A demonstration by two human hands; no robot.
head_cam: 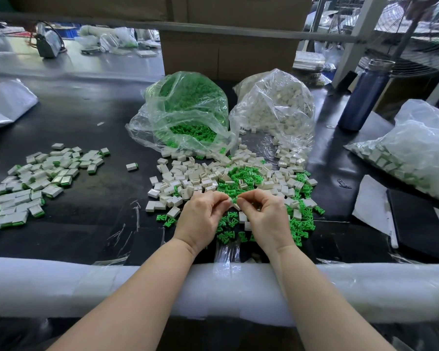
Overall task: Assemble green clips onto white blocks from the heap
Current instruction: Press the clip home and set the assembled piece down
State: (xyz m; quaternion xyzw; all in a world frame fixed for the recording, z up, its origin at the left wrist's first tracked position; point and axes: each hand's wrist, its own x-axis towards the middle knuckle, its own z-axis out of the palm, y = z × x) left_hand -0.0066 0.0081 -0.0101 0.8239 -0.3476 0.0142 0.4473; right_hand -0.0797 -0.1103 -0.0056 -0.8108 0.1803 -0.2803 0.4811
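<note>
A mixed heap of white blocks [188, 178] and green clips [241, 176] lies on the black table in front of me. Just above its near side, my left hand [203, 216] and my right hand [264, 219] meet fingertip to fingertip. The left pinches a white block [230, 202]; the right pinches a small green clip [235, 199] against it. Fingers hide most of both pieces. A pile of assembled blocks [36, 178] with green edges spreads at the left.
Two open clear bags stand behind the heap, one with green clips [185, 110], one with white blocks [276, 107]. A dark blue bottle [363, 95] stands at the right, a bag of finished parts [416, 153] beside it. A padded white rail [238, 287] runs along the near edge.
</note>
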